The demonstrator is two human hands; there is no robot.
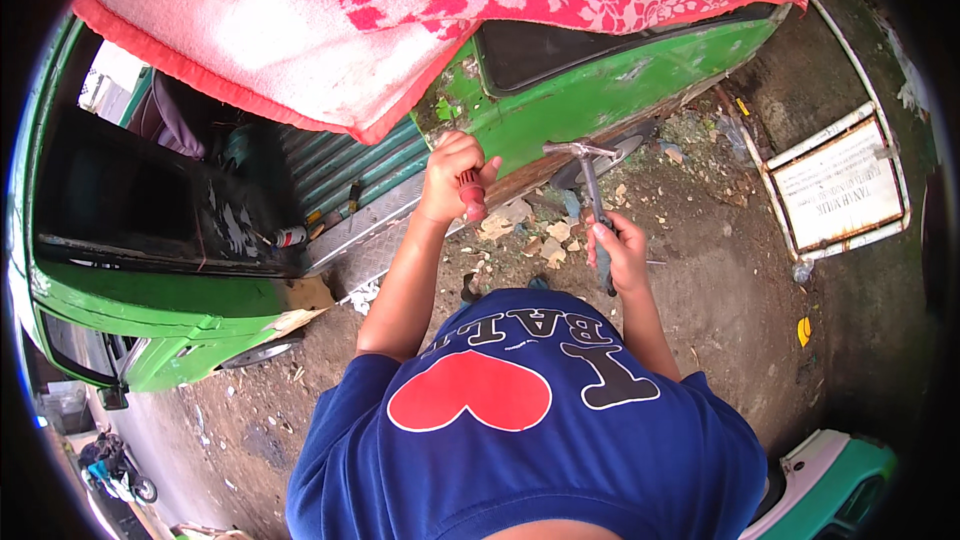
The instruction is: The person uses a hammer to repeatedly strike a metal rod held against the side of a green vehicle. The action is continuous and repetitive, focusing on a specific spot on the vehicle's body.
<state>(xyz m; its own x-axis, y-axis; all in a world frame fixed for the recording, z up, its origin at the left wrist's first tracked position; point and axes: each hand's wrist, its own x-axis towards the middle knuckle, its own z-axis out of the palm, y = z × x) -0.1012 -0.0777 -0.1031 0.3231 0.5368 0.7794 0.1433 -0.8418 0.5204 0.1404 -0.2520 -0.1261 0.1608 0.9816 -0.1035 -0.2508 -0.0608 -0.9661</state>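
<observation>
My left hand (452, 172) is closed around a tool with a red handle (473, 202), probably a screwdriver or chisel. Its working end is hidden behind the fist. That fist is up against the edge of the green vehicle body (560, 112), just below chipped, worn paint. To the right, my right hand (622, 252) grips a hammer (592, 190) by its dark handle. The hammer head points up and away from me, in front of the lower edge of the green body and apart from the red handle.
A red and white floral blanket (420, 0) drapes over the vehicle top. At left is the open vehicle door (150, 290); a spray can (290, 237) lies by the ribbed interior. Broken chips (550, 240) litter the ground. A rusty framed sign (835, 185) leans at right.
</observation>
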